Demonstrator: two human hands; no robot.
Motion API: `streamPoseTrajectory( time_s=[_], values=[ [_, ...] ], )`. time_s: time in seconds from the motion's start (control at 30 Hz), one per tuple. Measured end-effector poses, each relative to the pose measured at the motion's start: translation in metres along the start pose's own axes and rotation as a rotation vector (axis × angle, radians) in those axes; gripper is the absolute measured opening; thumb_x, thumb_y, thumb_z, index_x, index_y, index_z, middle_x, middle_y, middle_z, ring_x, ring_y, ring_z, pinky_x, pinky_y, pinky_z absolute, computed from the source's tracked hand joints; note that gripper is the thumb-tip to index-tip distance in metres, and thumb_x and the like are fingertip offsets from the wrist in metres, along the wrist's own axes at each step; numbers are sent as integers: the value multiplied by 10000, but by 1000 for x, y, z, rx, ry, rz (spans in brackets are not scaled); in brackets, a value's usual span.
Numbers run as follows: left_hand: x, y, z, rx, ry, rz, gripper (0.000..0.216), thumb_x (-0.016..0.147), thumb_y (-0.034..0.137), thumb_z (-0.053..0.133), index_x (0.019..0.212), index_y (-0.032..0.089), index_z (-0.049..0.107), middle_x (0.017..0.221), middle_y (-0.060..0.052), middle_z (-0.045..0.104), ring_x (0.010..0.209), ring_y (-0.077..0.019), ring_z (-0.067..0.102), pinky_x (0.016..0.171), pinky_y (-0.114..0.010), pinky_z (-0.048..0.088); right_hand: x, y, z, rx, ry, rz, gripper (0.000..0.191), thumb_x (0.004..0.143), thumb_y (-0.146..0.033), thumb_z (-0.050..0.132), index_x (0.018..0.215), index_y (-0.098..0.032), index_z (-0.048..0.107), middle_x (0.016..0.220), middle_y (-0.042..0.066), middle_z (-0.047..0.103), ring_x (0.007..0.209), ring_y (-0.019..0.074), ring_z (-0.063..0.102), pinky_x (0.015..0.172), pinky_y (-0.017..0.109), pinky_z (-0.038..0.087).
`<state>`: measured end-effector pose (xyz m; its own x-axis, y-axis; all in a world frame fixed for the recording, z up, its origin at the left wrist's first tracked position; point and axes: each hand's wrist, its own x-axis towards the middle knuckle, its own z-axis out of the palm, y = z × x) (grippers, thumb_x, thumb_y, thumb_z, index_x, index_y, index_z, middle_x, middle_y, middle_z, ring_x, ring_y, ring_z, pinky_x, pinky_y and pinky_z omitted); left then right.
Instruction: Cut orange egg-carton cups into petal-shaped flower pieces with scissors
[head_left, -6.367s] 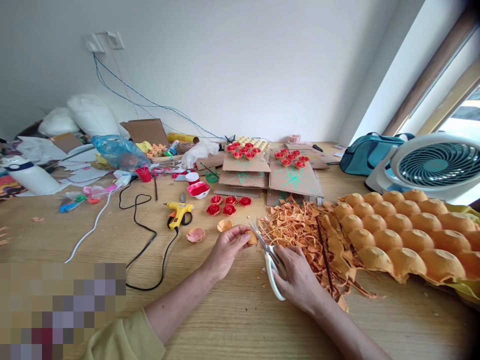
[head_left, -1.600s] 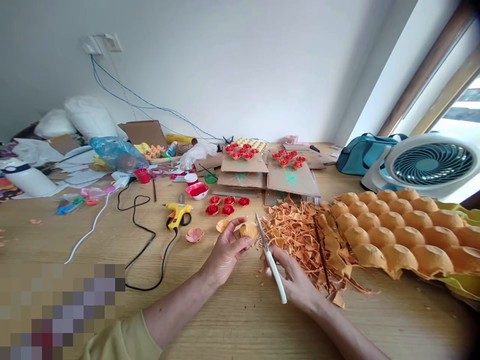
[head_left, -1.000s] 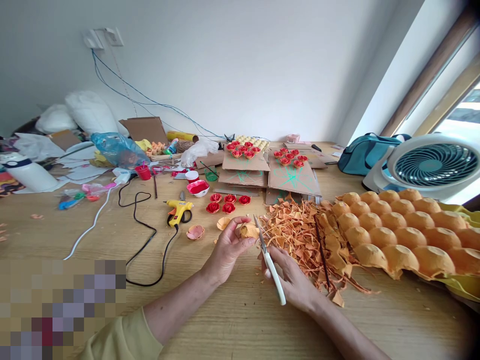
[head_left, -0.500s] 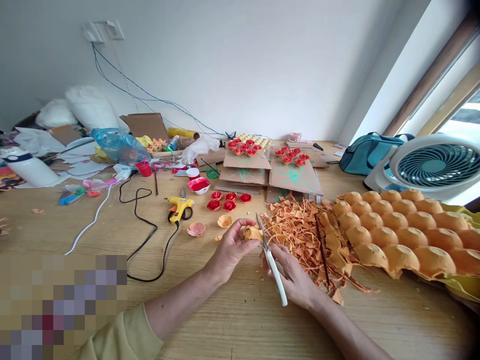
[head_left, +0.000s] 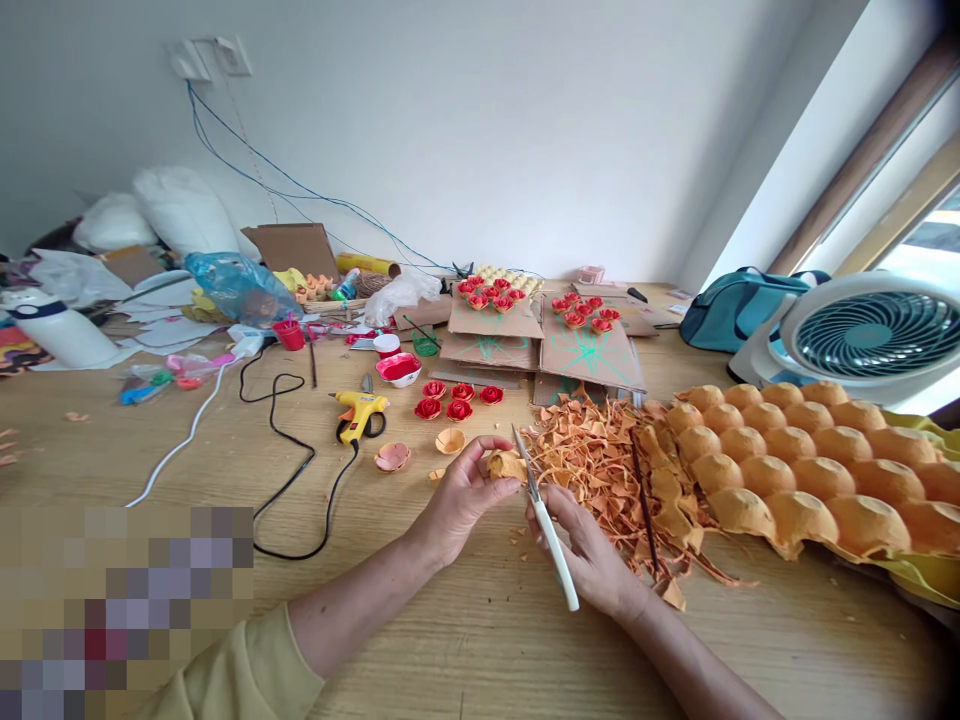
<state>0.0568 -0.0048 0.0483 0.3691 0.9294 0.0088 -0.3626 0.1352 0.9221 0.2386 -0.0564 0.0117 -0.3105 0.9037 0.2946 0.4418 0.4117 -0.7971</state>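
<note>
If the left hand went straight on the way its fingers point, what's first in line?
Most likely the steel blades of the white-handled scissors in the right hand. The orange pulp cup in the left hand would lead; whether it touches them is unclear.

An egg-carton cup [head_left: 507,466] was held in the left hand [head_left: 463,495], with scissors [head_left: 556,555] held in the right hand [head_left: 590,560] just beside it. Behind the right hand, a heap of scraps [head_left: 589,455] was spread on the table [head_left: 465,630], left of an egg tray [head_left: 795,473]. Behind the left hand, five roses [head_left: 460,410] were arranged, with a glue gun [head_left: 358,412] laid to their left, before a bowl [head_left: 405,381]. Farther back, more roses [head_left: 501,303] were set on cardboard [head_left: 589,350]; behind the tray, a fan [head_left: 874,335] was placed beside a bag [head_left: 724,318].
</note>
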Motion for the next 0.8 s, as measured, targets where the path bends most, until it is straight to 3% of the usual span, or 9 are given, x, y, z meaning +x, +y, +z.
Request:
streamPoseTrajectory(
  time_s=[0.8],
  values=[
    [4,6,-3,-96,21,-11,556,682,214,828,1174,231,571,903,1,697,855,-126,619,844,-263,436,-2,-3,-1,45,21,43,255,964,-383,451,791,-207,516,786,18,534,763,188,466,703,313,397]
  ],
)
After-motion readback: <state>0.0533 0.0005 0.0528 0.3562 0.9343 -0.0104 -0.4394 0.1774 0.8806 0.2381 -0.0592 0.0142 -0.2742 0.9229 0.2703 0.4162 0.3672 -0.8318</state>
